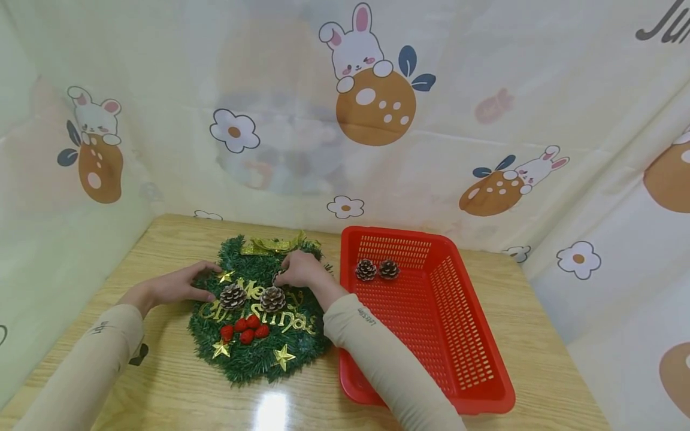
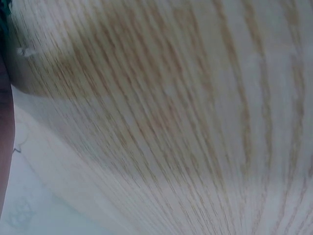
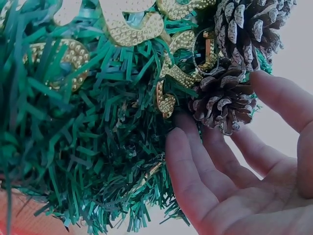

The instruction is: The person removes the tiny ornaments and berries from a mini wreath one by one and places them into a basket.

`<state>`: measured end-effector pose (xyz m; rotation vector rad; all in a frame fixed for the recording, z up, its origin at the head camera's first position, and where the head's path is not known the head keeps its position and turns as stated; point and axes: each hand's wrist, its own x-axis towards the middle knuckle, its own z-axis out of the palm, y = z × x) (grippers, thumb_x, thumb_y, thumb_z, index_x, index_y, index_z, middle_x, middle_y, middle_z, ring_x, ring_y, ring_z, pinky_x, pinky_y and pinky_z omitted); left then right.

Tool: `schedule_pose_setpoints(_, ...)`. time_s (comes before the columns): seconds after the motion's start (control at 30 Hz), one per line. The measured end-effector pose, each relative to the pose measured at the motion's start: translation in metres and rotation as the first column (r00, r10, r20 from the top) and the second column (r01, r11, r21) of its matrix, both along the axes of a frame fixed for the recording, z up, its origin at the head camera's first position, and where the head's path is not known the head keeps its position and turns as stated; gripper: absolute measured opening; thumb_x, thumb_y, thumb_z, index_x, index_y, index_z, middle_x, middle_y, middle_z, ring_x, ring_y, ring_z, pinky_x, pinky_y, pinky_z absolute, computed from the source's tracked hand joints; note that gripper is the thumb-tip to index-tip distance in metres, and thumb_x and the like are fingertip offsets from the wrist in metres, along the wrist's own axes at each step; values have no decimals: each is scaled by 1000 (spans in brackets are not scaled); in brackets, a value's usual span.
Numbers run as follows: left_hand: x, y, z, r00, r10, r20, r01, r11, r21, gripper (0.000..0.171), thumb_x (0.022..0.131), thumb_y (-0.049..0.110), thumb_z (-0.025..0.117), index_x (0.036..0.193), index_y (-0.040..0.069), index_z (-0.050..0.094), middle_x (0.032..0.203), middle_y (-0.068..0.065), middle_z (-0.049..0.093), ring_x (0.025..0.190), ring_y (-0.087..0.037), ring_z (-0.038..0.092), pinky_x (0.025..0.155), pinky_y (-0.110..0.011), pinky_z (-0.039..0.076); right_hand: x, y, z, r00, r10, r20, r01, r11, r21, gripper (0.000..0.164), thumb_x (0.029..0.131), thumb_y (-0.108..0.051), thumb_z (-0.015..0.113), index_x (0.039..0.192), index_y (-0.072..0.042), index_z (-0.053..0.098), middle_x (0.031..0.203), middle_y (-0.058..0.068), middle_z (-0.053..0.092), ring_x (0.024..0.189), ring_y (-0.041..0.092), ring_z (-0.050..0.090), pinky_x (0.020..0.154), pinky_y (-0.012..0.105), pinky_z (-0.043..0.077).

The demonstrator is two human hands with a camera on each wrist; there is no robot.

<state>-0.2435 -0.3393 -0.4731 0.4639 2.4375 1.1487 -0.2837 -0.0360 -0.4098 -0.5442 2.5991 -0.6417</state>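
Observation:
A green tinsel wreath (image 1: 253, 359) with gold "Merry Christmas" lettering lies on the table. My right hand (image 1: 303, 270) is over its upper right part and pinches a small brown pine cone (image 3: 225, 95) between thumb and fingers, low against the tinsel. Much of that cone is hidden by the hand in the head view. Two more pine cones sit on the wreath, one left (image 1: 233, 297) and one nearer the middle (image 1: 272, 299). At the left edge, my left hand (image 1: 185, 282) rests on the tinsel with thumb and fingers spread; the left wrist view shows mostly tabletop.
Right of the wreath stands a red plastic basket (image 1: 480, 323) with two pine cones (image 1: 377, 270) at its far left; my right forearm crosses its near left rim. The wreath also bears red berries (image 1: 247, 329), gold stars (image 1: 283, 357) and a gold ribbon (image 1: 269, 245). A printed curtain hangs behind.

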Motion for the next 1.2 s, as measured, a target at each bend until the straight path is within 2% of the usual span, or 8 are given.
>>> schedule_pose_setpoints(0.1, -1, -1, -1, 1000, -4, 1, 4, 1000, 5, 71, 91, 29, 71, 145, 3, 33, 145, -28, 33, 134, -50, 29, 104, -64, 31, 0, 0, 0, 1000, 2, -3, -2, 1000, 3, 42, 90, -26, 72, 126, -7, 66, 130, 8, 62, 111, 23, 61, 89, 35, 52)
schedule_pose_setpoints(0.27, -1, -1, -1, 1000, 0, 8, 0, 1000, 7, 71, 91, 29, 71, 145, 4, 33, 145, -28, 33, 133, -49, 29, 104, -63, 31, 0, 0, 0, 1000, -2, -7, 2, 1000, -2, 38, 89, -26, 73, 123, -8, 68, 128, 6, 63, 104, 21, 63, 84, 33, 52)
schedule_pose_setpoints(0.7, -1, -1, -1, 1000, 0, 8, -1, 1000, 12, 70, 91, 28, 71, 145, 4, 34, 145, -28, 33, 133, -49, 30, 104, -63, 31, 0, -1, 3, 999, -17, -50, 16, 1000, -12, 38, 90, -24, 71, 124, -8, 67, 126, 6, 64, 109, 22, 61, 86, 33, 52)
schedule_pose_setpoints(1.07, 2, 2, 4, 1000, 4, 10, -4, 1000, 6, 70, 91, 28, 70, 145, 3, 33, 145, -29, 32, 134, -50, 29, 103, -63, 31, 3, -1, 14, 996, -34, -86, 31, 999, -39, 37, 90, -21, 71, 123, -6, 67, 124, 7, 65, 105, 21, 62, 87, 34, 52)
schedule_pose_setpoints(1.2, 3, 3, 5, 1000, 2, 7, -2, 1000, 7, 70, 92, 27, 70, 145, 2, 33, 144, -28, 34, 132, -49, 31, 103, -63, 33, 3, -1, 18, 995, -41, -88, 37, 998, -56, 39, 91, -21, 69, 126, -6, 65, 126, 7, 64, 109, 22, 61, 89, 35, 52)
